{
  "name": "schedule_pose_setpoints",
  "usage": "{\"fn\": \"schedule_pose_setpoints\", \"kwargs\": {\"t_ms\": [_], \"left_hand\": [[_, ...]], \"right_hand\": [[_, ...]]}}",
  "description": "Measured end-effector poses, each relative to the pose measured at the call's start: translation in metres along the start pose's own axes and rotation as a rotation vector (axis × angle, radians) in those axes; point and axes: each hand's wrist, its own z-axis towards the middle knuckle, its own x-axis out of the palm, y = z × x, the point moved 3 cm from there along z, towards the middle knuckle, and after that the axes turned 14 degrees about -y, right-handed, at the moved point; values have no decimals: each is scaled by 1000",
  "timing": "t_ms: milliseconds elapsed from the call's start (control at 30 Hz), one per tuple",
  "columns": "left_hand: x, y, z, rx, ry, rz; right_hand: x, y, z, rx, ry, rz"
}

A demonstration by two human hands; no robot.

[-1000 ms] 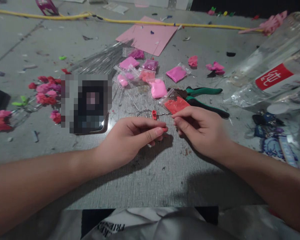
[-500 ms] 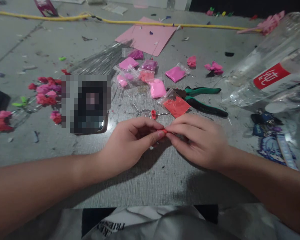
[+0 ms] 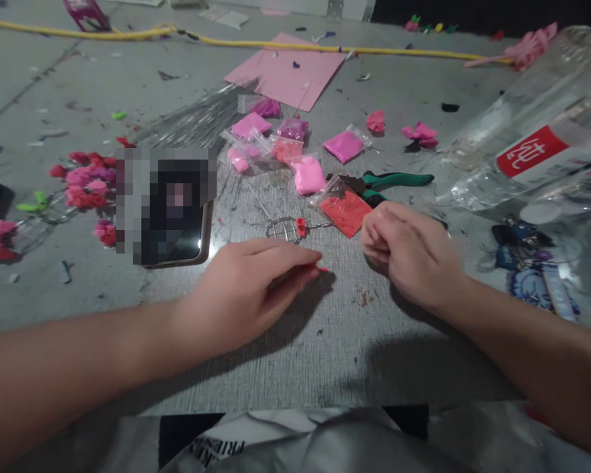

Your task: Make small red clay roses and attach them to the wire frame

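Probably red, despite blur, on the scrap [image 3: 324, 269]; orange-red in the bag [image 3: 345, 211]; green and black on the pliers [image 3: 398, 179]; yellow along the cord [image 3: 276, 44]; fine-streaked grey across the table [image 3: 276, 368]; pink on the paper [image 3: 276, 71].

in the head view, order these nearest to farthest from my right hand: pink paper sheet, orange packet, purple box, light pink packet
Nearest to the right hand first:
1. orange packet, just left of it
2. light pink packet, beyond the orange one
3. pink paper sheet, farther back
4. purple box, far back left
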Motion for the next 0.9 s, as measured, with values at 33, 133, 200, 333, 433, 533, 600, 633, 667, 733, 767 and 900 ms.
{"fn": "schedule_pose_setpoints", "kwargs": {"t_ms": [33, 133, 200, 333, 433, 533, 600, 633, 667, 733, 767, 900], "left_hand": [[-2, 2, 1, 89, -13, 90], [-4, 10, 4, 209, -21, 348], [-5, 15, 7, 188, -30, 436], [-2, 16, 11, 66, -29, 201], [1, 12, 11, -119, -35, -58], [8, 9, 6, -437, -2, -398], [14, 7, 2, -599, 26, -616], [16, 7, 2, -648, 31, -682], [17, 6, 1, -679, 29, -718], [18, 7, 2, -711, 15, -728], [18, 7, 3, -719, 7, -717], [16, 10, 4, -732, -20, -676]], "right_hand": [[0, -1, 1, 25, -31, 5], [3, 1, 1, 97, -90, 8], [5, 4, 1, 146, -84, 19], [4, 8, 0, 174, -13, -10], [4, 19, -2, -132, 10, -119], [6, 31, -7, -460, -40, -165], [9, 34, -11, -518, -63, -176], [10, 34, -12, -521, -68, -183], [12, 35, -14, -516, -66, -189], [14, 36, -16, -495, -56, -190], [14, 37, -16, -486, -50, -186], [16, 39, -18, -490, -20, -189]]}}
